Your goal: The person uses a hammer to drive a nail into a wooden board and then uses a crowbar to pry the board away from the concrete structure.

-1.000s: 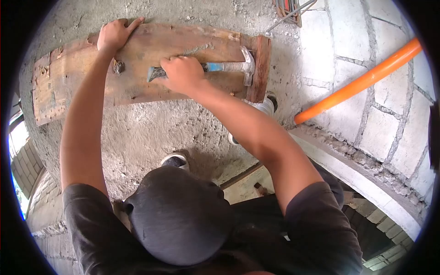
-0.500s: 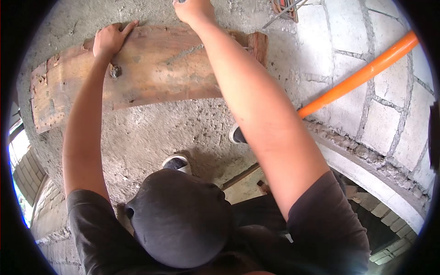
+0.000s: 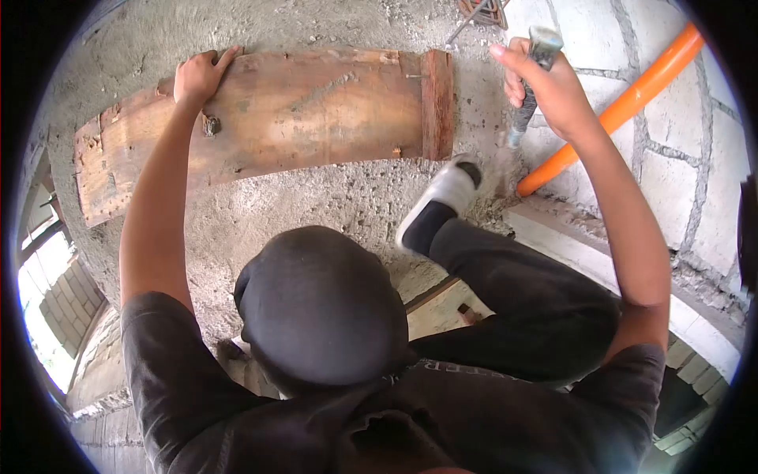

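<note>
My left hand (image 3: pixel 199 77) presses on the far edge of a long, worn wooden board (image 3: pixel 316 110), fingers over the edge and thumb stretched out to the right. A short wooden cleat (image 3: pixel 437 103) crosses the board's right end, with what looks like a nail (image 3: pixel 414 76) beside it. Off to the right, my right hand (image 3: pixel 553 87) is raised and wrapped round the dark handle of what looks like a hammer (image 3: pixel 543 51). Its pale flared end points up; the lower end is blurred, so its head is not clear.
An orange pipe (image 3: pixel 616 118) slants across the white block wall (image 3: pixel 663 182) on the right. A bundle of metal rods (image 3: pixel 483 12) lies at the top. My foot in a white slide (image 3: pixel 446 197) rests on rough concrete (image 3: pixel 316 201) near the cleat.
My right hand has swung from above the board far to the right, bringing the tool into full view. My left hand stays on the board. The right foot and leg now show more.
</note>
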`<state>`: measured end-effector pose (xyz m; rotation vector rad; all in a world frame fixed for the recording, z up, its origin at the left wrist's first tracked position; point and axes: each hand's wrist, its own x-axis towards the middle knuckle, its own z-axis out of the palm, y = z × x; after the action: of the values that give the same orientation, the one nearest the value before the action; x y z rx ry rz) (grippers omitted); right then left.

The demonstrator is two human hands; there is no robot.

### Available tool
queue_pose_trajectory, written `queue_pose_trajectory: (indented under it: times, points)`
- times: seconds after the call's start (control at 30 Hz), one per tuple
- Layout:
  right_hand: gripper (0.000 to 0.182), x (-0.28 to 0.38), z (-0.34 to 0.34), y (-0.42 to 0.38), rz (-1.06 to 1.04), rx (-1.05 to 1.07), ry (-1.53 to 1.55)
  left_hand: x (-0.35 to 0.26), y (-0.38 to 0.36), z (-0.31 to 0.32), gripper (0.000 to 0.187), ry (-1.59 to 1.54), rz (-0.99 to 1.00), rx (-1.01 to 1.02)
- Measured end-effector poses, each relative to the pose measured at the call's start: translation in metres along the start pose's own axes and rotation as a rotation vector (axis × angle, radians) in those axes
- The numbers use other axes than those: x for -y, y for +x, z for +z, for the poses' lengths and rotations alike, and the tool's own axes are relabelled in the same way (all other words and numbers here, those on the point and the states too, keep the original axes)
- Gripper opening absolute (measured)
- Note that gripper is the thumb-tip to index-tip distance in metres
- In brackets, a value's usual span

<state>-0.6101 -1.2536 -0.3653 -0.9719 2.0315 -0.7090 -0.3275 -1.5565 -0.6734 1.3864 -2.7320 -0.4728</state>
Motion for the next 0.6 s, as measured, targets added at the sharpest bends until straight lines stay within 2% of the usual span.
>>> queue_pose_trajectory:
  times: [0.07, 0.13, 0.17, 0.23, 0.27, 0.33, 0.37, 0.43, 0.5, 0.57, 0.6]
  points:
    - [0.039, -0.043, -0.02, 0.0, 0.057, -0.087, -0.315, 0.001, 0.003, 0.001, 0.068, 0.022, 0.021, -0.011]
    - [0.037, -0.068, -0.021, -0.001, 0.087, -0.086, -0.404, 0.003, 0.001, 0.004, 0.053, 0.059, 0.155, -0.296]
    - [0.041, -0.082, -0.019, 0.001, 0.129, -0.075, -0.498, 0.003, -0.002, -0.001, 0.053, 0.08, 0.152, -0.297]
    - [0.041, -0.114, -0.014, 0.022, 0.116, -0.065, -0.534, 0.001, -0.003, -0.011, 0.038, -0.021, 0.282, -0.365]
    - [0.042, -0.132, -0.012, 0.037, 0.109, -0.064, -0.589, 0.001, -0.006, -0.019, 0.03, -0.044, 0.335, -0.358]
    - [0.046, -0.166, -0.021, 0.06, 0.098, -0.022, -0.585, 0.004, -0.017, -0.032, 0.028, -0.081, 0.323, -0.275]
    - [0.051, -0.179, -0.031, 0.08, 0.079, 0.009, -0.613, 0.011, -0.02, -0.043, 0.026, -0.143, 0.301, -0.215]
    - [0.06, -0.214, -0.064, 0.108, -0.001, -0.075, -0.848, 0.02, -0.042, -0.063, 0.025, -0.175, 0.234, -0.252]
    - [0.065, -0.249, -0.1, 0.138, 0.032, -0.078, -0.926, 0.031, -0.071, -0.093, 0.027, -0.239, -0.027, -0.1]
    - [0.05, -0.228, -0.105, 0.157, 0.191, -0.053, -0.934, 0.021, -0.108, -0.13, 0.029, -0.284, -0.302, -0.179]
    - [0.05, -0.218, -0.099, 0.161, 0.163, -0.033, -0.925, 0.015, -0.127, -0.146, 0.032, -0.295, -0.379, -0.173]
